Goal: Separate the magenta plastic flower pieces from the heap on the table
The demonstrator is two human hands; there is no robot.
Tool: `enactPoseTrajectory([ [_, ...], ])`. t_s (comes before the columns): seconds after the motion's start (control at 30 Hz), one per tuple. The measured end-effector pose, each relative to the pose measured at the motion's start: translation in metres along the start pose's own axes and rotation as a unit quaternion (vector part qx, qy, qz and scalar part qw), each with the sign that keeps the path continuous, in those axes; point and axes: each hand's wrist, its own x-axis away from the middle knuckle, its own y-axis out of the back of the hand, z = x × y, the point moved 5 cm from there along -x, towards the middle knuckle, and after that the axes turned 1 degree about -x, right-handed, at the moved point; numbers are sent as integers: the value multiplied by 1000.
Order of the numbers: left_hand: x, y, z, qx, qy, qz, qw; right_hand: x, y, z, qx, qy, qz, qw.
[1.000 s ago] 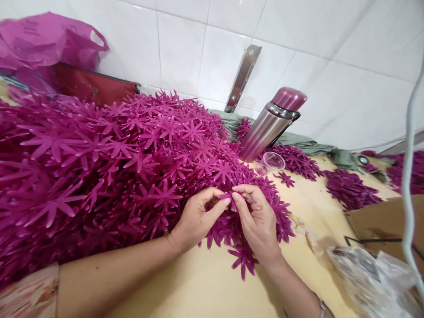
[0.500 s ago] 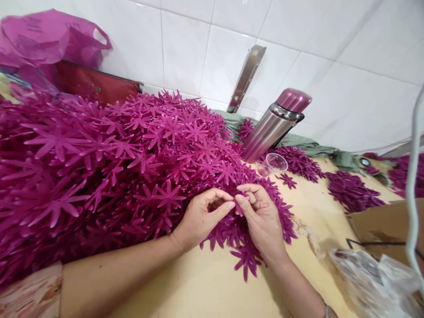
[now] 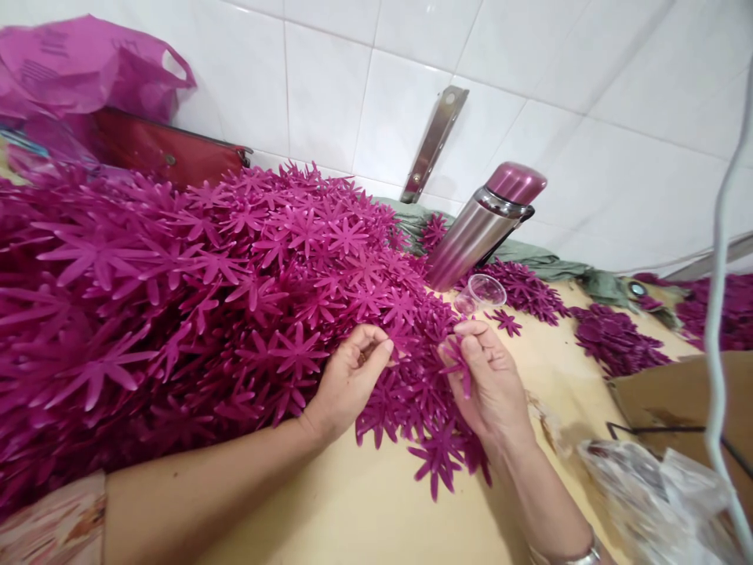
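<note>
A small magenta flower piece (image 3: 459, 362) with narrow petals is pinched between the thumb and fingers of my right hand (image 3: 491, 373). My left hand (image 3: 351, 377) is closed, thumb tip against the fingers; I cannot make out what it holds, if anything. Both hands are at the near right edge of a big heap of magenta star-shaped flower pieces (image 3: 247, 290). One loose flower piece (image 3: 436, 461) lies below, at the heap's front edge, on the pale yellow tabletop (image 3: 306, 510).
Behind my hands a steel flask (image 3: 471, 235) with a magenta lid stands beside a clear plastic cup (image 3: 487, 290). More purple pieces (image 3: 615, 341), a cardboard box (image 3: 676, 392) and a clear plastic bag (image 3: 652, 494) are to the right. A red purse (image 3: 176, 153) rests at the back left.
My hands were together at the fingertips and have moved apart. The right hand has gone right with the flower piece; the left has shifted slightly left.
</note>
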Motion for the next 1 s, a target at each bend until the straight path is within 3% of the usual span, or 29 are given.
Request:
enactPoseTrajectory([
  [0.13,-1,-3,1,93,37,20,995,-6,5,-2,-1,4,-8,1000],
  [0.53,-3,-4,6,200,77,46,976,-7,5,-19,83,2,19,996],
  [1.0,-1,-6,6,49,40,50,997,-2,5,-15,87,18,59,994],
])
